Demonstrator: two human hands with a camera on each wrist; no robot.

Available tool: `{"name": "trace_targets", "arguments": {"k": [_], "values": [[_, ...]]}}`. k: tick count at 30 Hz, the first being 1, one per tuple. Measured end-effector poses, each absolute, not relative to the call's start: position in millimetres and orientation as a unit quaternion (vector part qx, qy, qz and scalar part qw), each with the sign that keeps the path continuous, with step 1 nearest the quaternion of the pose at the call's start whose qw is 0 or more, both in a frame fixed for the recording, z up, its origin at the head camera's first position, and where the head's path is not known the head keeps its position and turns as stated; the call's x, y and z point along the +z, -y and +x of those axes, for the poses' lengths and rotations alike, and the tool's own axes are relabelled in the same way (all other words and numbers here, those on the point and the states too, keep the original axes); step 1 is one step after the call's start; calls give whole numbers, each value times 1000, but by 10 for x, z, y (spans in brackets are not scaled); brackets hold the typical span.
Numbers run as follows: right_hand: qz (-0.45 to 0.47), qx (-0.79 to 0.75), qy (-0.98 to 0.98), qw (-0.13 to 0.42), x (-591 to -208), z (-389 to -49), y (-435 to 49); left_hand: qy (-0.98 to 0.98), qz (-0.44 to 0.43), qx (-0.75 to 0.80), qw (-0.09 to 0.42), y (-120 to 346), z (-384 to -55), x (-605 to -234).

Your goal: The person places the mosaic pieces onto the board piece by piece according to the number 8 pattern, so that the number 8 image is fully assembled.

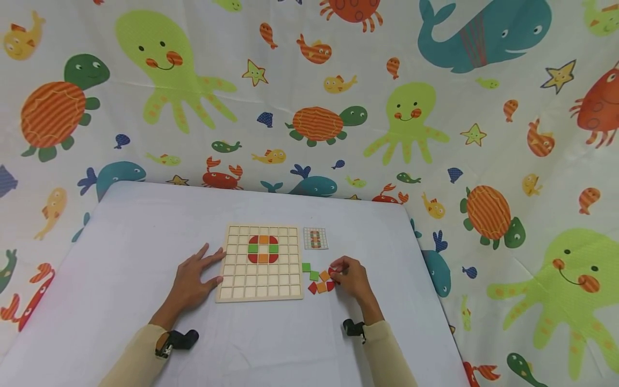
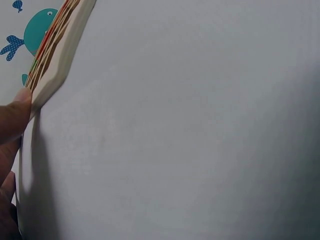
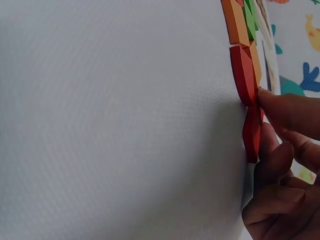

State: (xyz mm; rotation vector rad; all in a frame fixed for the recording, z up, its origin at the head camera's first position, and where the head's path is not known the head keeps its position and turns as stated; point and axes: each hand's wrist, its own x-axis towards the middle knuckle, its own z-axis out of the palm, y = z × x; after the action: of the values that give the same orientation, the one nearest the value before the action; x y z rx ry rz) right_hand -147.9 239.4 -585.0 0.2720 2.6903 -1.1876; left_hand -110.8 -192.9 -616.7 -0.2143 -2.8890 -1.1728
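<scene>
Left hand [image 1: 192, 278], unclenched, touches board [image 1: 259, 276] at left; right hand [image 1: 352, 277] pinches red tile [image 3: 251, 137] right of board. Best lift clear of other tiles [image 1: 322, 287].

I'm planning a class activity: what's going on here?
A person's left hand rests against the left edge of a wooden grid board, where eight tiles ring one bare square. Their right hand pinches a red tile beside the loose tiles right of the board. A small printed card lies nearby.
</scene>
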Motion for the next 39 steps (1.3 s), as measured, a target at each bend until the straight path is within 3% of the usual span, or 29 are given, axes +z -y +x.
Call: {"name": "trace_targets", "arguments": {"k": [24, 39], "values": [[92, -443, -889, 70, -5762, -1418, -2353, 924, -71, -375, 8, 1935, -1111, -6193], [36, -496, -866, 49, -5642, -1387, -1830, 925, -64, -374, 3, 1927, -1114, -6196]]}}
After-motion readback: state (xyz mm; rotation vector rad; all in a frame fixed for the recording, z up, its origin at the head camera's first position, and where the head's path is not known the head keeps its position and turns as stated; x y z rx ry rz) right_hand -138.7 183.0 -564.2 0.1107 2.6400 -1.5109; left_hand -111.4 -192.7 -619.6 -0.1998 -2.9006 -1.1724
